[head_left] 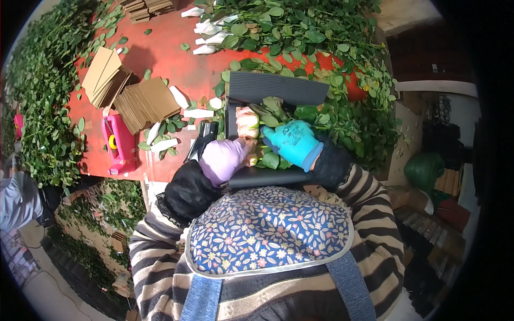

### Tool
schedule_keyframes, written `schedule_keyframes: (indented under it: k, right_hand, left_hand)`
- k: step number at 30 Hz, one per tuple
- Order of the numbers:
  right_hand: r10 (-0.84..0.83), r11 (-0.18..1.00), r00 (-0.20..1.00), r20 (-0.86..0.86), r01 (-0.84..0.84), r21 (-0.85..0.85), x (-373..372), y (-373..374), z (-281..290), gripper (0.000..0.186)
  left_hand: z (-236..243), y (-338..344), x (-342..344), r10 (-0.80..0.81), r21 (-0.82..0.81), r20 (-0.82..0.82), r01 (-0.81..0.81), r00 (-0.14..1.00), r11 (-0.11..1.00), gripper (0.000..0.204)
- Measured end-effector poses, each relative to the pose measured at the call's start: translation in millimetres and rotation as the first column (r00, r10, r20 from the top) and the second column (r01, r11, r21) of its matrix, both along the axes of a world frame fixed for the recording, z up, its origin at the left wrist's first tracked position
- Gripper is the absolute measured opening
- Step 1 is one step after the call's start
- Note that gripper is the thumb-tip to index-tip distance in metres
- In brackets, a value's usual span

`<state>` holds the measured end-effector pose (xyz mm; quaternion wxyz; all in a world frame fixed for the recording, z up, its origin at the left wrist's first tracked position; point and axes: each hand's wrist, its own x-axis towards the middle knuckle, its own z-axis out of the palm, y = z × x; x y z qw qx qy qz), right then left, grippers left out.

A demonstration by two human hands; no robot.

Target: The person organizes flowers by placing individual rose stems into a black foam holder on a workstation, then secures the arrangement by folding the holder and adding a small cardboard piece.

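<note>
A bunch of pale pink and cream roses (pixel 247 122) lies with its heads to the left in a dark ribbed holder (pixel 278 87). My left hand (pixel 222 160), in a lilac glove, is closed at a lower rose head on the holder's left side. My right hand (pixel 294 142), in a turquoise glove, reaches in from the right. Its fingers are pressed together against the rose just behind the heads, over green leaves (pixel 271 159). The exact grip under both hands is partly hidden. A dark tool-like object (pixel 202 140) lies beside my left hand.
On the red table (pixel 166 45) are stacks of brown cardboard pieces (pixel 147 101), a pink tape dispenser (pixel 119 143) and white paper-like sleeves (pixel 198 113). Leafy stems (pixel 316 27) are heaped at the back and right, more (pixel 45 91) at the left. Another person's sleeve (pixel 20 200) shows far left.
</note>
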<state>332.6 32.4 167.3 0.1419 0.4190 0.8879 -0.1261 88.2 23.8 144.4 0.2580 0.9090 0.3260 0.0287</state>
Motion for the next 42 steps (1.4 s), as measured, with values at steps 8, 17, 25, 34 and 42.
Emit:
schedule_keyframes:
  k: [8,17,25,34,42]
  right_hand:
    - [-0.041,0.968,0.963,-0.267,0.105,0.229,-8,1,49,0.022]
    - [-0.178,0.983,0.898,-0.402,0.178,-0.039,20,14,49,0.018]
    - [-0.160,0.987,0.896,-0.414,0.156,-0.045,7,33,57,0.038]
    - [-0.048,0.980,0.995,0.091,0.029,0.199,-9,24,-8,0.038]
    - [-0.040,0.997,0.916,-0.399,0.010,-0.078,23,10,76,0.038]
  left_hand:
    - [-6,-4,-1,0.146,-0.099,0.078,-0.139,0.986,0.985,0.059]
    - [-8,-7,-5,0.118,-0.108,0.148,-0.102,0.982,0.989,0.052]
    - [-16,-6,-8,-0.005,0.078,0.071,0.000,0.997,0.997,0.069]
    - [9,8,2,0.102,0.000,0.166,-0.104,0.981,0.995,0.080]
    - [21,19,4,0.031,-0.041,0.056,-0.029,0.998,0.999,0.068]
